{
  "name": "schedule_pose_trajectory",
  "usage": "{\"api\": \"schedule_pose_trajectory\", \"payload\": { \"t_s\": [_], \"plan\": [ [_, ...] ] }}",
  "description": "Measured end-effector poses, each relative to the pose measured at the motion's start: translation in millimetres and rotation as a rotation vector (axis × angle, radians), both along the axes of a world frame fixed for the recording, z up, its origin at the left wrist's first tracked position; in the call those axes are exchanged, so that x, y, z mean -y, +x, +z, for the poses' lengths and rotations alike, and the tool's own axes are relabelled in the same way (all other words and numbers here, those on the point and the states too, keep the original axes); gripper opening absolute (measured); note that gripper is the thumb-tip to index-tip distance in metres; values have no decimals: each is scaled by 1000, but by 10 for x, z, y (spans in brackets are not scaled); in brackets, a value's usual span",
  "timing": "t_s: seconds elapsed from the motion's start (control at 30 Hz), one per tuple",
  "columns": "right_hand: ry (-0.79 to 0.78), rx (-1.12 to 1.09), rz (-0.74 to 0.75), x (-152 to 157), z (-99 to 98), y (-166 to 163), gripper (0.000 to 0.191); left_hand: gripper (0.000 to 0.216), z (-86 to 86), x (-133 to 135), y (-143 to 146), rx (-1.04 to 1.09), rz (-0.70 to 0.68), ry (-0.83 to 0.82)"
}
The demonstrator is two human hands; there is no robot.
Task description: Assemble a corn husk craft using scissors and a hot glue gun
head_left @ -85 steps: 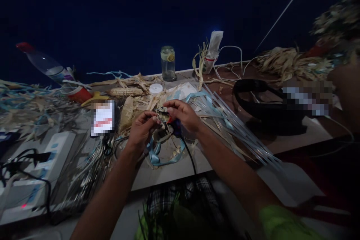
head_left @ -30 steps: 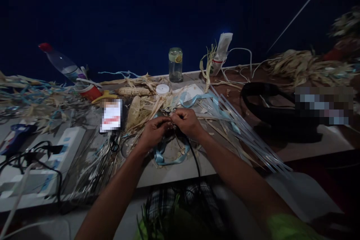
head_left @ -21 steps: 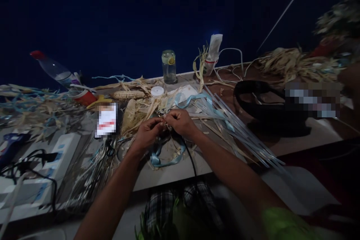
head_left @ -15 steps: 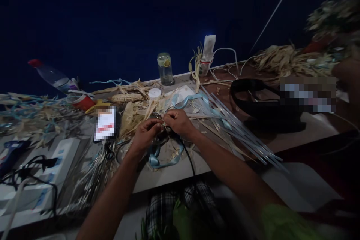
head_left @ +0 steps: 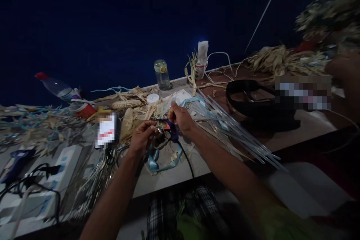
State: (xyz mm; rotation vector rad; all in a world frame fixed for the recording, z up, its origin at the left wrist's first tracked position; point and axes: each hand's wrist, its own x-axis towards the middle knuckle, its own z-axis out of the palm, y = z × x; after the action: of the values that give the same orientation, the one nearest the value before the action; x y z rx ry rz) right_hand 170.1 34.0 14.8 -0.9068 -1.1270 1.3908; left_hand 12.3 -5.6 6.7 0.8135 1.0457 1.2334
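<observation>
Left of centre in the frame, the left hand point(head_left: 143, 137) pinches a small pale piece point(head_left: 159, 130) at its fingertips. A light-blue ribbon point(head_left: 153, 164) lies below. Mid-frame, a blue-and-red tool point(head_left: 173, 133) sits between the hands. Just right, the right hand point(head_left: 180, 119) is curled; whether it grips anything, I cannot tell.

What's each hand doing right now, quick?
Left hand: closed, pinching a small pale piece.
Right hand: fingers curled closed; whether it holds anything can't be told.
</observation>
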Motion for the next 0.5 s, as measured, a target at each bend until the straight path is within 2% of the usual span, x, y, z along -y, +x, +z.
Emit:
{"api": "schedule_pose_trajectory", "payload": {
  "t_s": [0.07,0.13,0.23,0.3,0.4,0.5],
  "plan": [
    [12,-13,47,-3,15,15,36,25,19,-6,-22,38,9,8],
    [94,15,140,5,21,14,22,25,37,-3,-43,67,8,12],
    [264,98,293,24,14,-11,37,26,59,11,-57,89,-14,19],
    [344,134,367,43,10,-32,39,25,65,18,-56,92,-35,28],
    [349,125,408,77,12,-57,36,25,59,16,-44,105,-60,37],
    [329,105,396,104,24,-65,24,24,43,8,-29,133,-75,34]
  ]
}}
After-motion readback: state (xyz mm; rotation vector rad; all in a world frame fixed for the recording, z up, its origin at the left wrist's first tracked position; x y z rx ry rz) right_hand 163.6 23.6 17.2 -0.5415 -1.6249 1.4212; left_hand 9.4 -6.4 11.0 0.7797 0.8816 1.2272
